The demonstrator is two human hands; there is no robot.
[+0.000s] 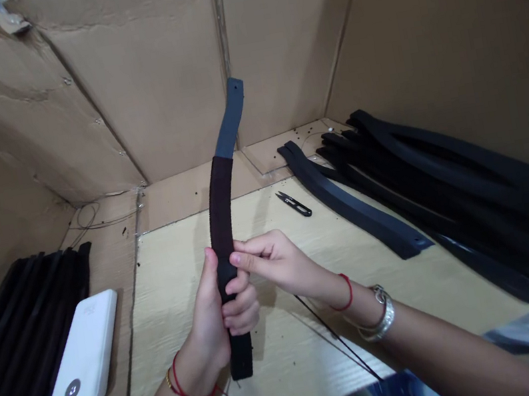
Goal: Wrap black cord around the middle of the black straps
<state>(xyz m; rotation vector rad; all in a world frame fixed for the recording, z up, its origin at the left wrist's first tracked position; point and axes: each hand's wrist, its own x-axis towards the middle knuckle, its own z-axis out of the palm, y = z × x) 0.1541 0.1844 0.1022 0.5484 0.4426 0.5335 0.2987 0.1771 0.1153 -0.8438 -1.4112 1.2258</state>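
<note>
A long, gently curved dark strip [230, 117] stands nearly upright in front of me, with a small hole near its top end. Dark brown cord winding [220, 195] covers its middle part. My left hand [222, 306] is closed round the strip's lower part, thumb along its left edge. My right hand [275, 260] pinches at the strip's right edge, at the lower end of the winding. A thin black cord [337, 338] trails from beneath the right hand toward the table's front edge. What lies between the right fingertips is mostly hidden.
Black thread snips [294, 204] lie on the pale table [169, 268]. Several bare dark strips [362, 208] are piled at right. At left, a white power bank [85, 353] with a cable rests against several dark strips [10, 315]. Cardboard walls [152, 75] enclose the table.
</note>
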